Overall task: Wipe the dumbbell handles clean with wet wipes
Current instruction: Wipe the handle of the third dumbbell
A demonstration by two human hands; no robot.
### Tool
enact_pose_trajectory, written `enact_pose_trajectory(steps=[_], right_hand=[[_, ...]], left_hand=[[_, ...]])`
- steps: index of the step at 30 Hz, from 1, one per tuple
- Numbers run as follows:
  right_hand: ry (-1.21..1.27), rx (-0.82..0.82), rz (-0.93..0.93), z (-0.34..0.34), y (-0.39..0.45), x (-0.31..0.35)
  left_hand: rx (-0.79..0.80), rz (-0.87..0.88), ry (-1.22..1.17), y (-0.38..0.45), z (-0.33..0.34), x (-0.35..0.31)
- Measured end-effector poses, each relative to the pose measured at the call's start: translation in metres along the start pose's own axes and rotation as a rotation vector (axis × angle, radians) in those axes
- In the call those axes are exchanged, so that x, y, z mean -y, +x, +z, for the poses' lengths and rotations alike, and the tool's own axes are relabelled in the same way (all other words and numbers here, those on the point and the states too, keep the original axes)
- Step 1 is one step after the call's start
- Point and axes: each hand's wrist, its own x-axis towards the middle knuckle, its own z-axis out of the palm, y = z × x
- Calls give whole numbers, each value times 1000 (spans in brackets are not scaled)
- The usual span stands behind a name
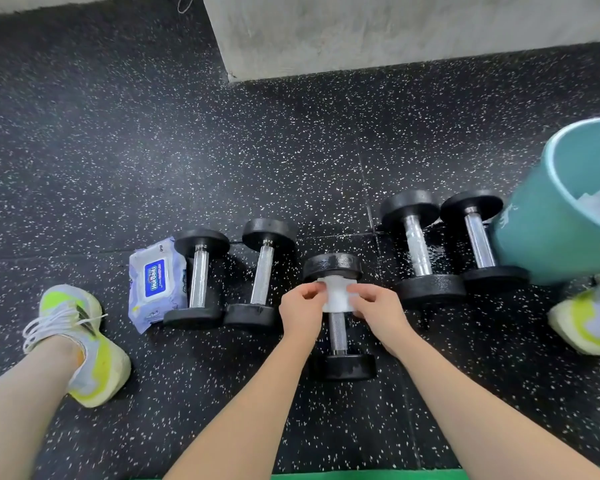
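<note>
Wrapping the far end of the middle dumbbell (336, 317) handle, a folded wet wipe (336, 295) was pinched at its edges by the left hand (300, 311) and the right hand (378, 311), both grasping it just below the far weight head. The dumbbell was lying on the speckled rubber floor (291, 150), drawn nearer than the others. Slipping of the wipe was judged likely if the pinch loosened over the knurling, and the dumbbell could be rolled sideways by an uneven pull. Two dumbbells (229, 278) were set near on the left, beside the wipes pack (156, 284), and two more (447, 244) on the right, next to a teal bucket (534, 237) holding what looked like used wipes. Open floor was left toward the person and beyond the row; a concrete ledge (395, 29) bounded the far side.
</note>
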Motion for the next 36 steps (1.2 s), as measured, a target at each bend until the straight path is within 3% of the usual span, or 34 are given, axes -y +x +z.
enact_pose_trajectory(steps=[16, 28, 32, 36], right_hand=[[-37, 137, 104, -9, -4, -9], [-245, 423, 160, -26, -21, -9], [-233, 465, 172, -27, -20, -6], [-95, 366, 168, -22, -18, -11]], left_hand=[[242, -6, 236, 1, -16, 18], [582, -131, 385, -21, -39, 5], [583, -125, 417, -19, -39, 2], [399, -88, 392, -14, -32, 5]])
